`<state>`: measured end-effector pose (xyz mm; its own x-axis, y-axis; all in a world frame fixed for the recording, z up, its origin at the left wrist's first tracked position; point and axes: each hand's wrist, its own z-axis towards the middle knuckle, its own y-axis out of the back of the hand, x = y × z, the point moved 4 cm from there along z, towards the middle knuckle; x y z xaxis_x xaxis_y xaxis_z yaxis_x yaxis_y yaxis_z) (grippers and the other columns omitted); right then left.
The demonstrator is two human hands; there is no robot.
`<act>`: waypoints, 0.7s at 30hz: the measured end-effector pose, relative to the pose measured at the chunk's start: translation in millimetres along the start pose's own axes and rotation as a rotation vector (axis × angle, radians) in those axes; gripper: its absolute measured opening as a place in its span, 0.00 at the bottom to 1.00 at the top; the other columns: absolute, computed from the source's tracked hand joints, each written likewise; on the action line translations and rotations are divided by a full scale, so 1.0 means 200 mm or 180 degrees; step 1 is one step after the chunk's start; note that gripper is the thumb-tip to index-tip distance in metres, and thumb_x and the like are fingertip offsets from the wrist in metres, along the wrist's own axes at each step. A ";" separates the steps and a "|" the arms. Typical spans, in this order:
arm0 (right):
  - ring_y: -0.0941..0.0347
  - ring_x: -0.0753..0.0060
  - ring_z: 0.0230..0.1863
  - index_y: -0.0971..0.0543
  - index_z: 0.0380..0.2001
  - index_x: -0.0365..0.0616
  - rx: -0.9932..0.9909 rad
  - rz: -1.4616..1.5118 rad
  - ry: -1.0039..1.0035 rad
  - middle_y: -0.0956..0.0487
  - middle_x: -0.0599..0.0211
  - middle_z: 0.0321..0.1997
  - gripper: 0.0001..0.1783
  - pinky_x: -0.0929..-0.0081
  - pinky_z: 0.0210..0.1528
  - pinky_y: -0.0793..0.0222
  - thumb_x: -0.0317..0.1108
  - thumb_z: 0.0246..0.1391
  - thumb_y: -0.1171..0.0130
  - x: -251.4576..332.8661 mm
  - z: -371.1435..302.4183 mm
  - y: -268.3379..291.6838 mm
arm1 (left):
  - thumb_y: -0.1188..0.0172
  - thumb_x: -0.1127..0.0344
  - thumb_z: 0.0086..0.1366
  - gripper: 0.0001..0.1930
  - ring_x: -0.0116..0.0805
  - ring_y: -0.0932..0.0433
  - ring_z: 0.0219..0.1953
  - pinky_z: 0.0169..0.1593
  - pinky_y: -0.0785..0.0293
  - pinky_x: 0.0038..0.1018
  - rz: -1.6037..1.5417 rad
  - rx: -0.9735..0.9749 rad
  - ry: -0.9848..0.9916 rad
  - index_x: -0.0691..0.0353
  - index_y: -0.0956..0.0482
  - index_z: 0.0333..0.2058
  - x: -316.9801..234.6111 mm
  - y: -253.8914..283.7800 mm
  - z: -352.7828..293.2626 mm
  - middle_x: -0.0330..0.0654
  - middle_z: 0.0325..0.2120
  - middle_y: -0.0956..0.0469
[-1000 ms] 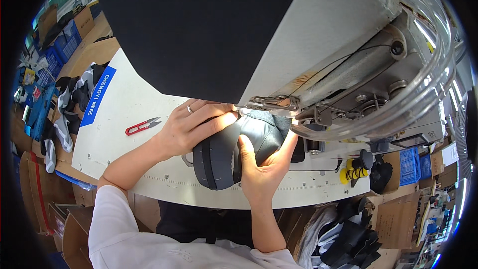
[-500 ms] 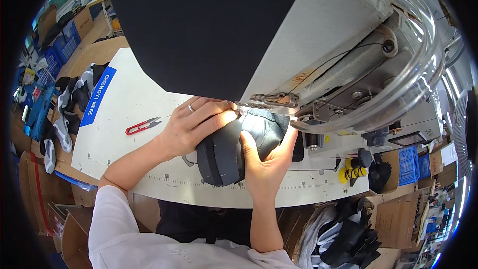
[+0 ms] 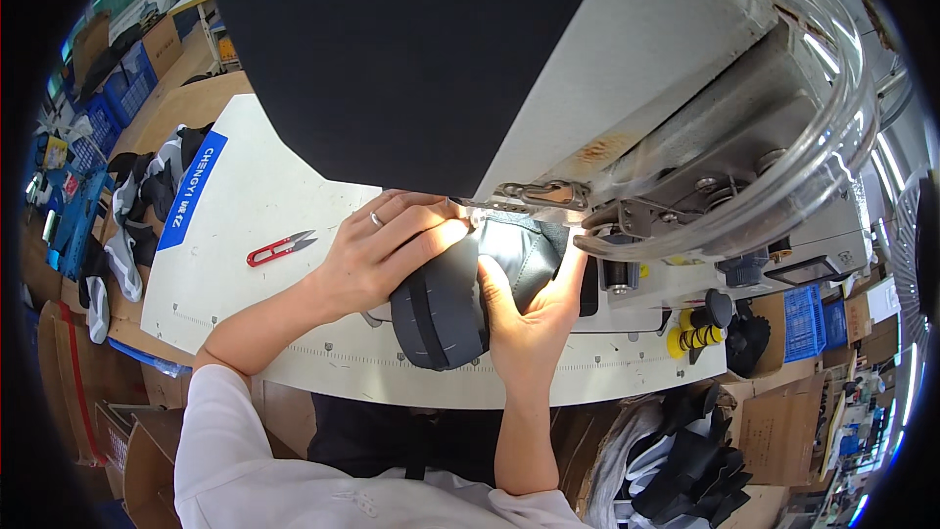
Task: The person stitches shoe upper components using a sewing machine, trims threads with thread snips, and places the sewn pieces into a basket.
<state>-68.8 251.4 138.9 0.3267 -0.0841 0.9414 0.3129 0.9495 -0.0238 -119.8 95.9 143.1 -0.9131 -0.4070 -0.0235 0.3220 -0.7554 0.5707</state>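
Dark grey shoe upper (image 3: 446, 309), curved, w/ stitched bands across it, sits at the front of the white surface (image 3: 245, 225), its far end pushed under the needle area of a big sewing machine (image 3: 636, 69), lit by the machine's lamp. Left hand (image 3: 377, 255) lies over the upper's left/top side, ring on one finger, fingers (image 3: 431, 235) stretched together & pressing the piece flat near the needle. Right hand (image 3: 529, 309) comes up from below, palm on the upper's right part, fingers together on the material, thumb (image 3: 490, 284) along its middle; not clamped round it as far as I can see, more pressing & steering. Both hands touch the upper, just beside each other.

Left of the left hand, well apart: red thread snips (image 3: 279, 248) lying on the surface. Blue label strip (image 3: 191, 191) near the surface's left edge. Beyond that edge, pile of black/white shoe parts (image 3: 127, 225). Right of the machine: yellow & black knob (image 3: 697, 328). Lower right, below the surface: more dark shoe pieces (image 3: 685, 470) & cardboard box (image 3: 774, 431).
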 end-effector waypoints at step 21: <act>0.30 0.73 0.51 0.46 0.66 0.33 -0.0180 -0.0256 0.0175 0.33 0.52 0.60 0.43 0.80 0.52 0.33 0.18 0.49 0.37 -0.04 0.01 0.02 | 0.33 0.69 0.44 0.20 0.44 0.18 0.40 0.36 0.19 0.30 -0.0490 0.0268 0.0014 0.66 0.19 0.40 -0.06 0.12 0.05 0.44 0.35 0.23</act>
<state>-72.4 256.9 132.6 0.3465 -0.1772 0.9212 0.3894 0.9206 0.0306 -103.7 87.0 165.5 -0.9488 -0.2923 -0.1195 0.1562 -0.7634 0.6268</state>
